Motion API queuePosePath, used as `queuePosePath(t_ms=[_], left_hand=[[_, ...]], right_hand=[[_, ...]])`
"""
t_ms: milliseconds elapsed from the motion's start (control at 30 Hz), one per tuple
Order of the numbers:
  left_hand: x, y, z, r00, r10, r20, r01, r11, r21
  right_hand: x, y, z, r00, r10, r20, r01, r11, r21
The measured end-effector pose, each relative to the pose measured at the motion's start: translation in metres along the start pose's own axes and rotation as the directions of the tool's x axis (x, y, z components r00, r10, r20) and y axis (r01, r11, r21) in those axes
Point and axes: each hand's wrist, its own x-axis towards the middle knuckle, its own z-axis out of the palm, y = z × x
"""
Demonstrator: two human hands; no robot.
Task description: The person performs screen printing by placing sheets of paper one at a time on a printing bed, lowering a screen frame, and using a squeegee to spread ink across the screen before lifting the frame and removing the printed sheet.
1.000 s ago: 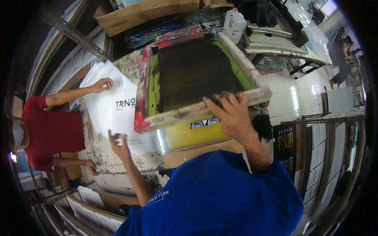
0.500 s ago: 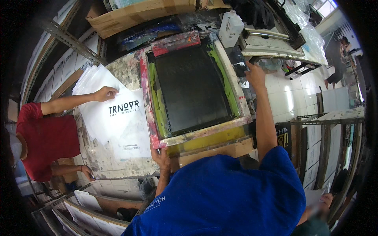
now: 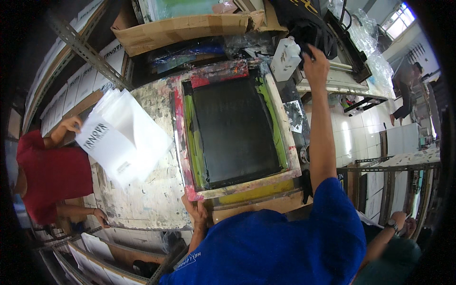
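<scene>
A screen printing frame (image 3: 294, 164), its wooden border smeared with red and green ink, lies on the worktable around a dark mesh (image 3: 232, 128). My left hand (image 3: 197, 212) grips its near left corner, fingertips partly hidden under the edge. My right hand (image 3: 316, 61) reaches to the far right, fingers curled by black cloth (image 3: 313, 33) and close to a white jug (image 3: 286, 59); what they hold is unclear against the dark cloth. Left of the frame, a co-worker's hand (image 3: 72, 124) holds a printed white sheet (image 3: 111, 154) by its edge, over more white sheets (image 3: 137, 107).
An ink-stained table (image 3: 142, 209) supports the frame. A cardboard box (image 3: 185, 33) stands behind it, and metal shelving (image 3: 88, 47) rises at the left. A white rack (image 3: 339, 78) is at the far right. Another person's hand with a watch (image 3: 396, 219) shows at the lower right.
My right hand has moved farther away, from beside the frame to the black cloth by the jug. The co-worker has pulled the printed sheet left and tilted it. My left hand stays at the corner.
</scene>
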Motion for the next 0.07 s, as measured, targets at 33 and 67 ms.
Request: queuePosePath(t_ms=[33,67], left_hand=[[0.0007,-0.0026,-0.0011,1.000,0.014,0.002,-0.014,0.999,0.052],[-0.0010,-0.0091,-0.0038,1.000,0.025,0.009,-0.026,0.998,0.049]], right_hand=[[0.0250,0.0086,0.0154,1.000,-0.016,-0.023,0.016,1.000,-0.003],[0.0305,0.0047,0.0216,0.999,-0.026,-0.025,0.026,1.000,0.007]])
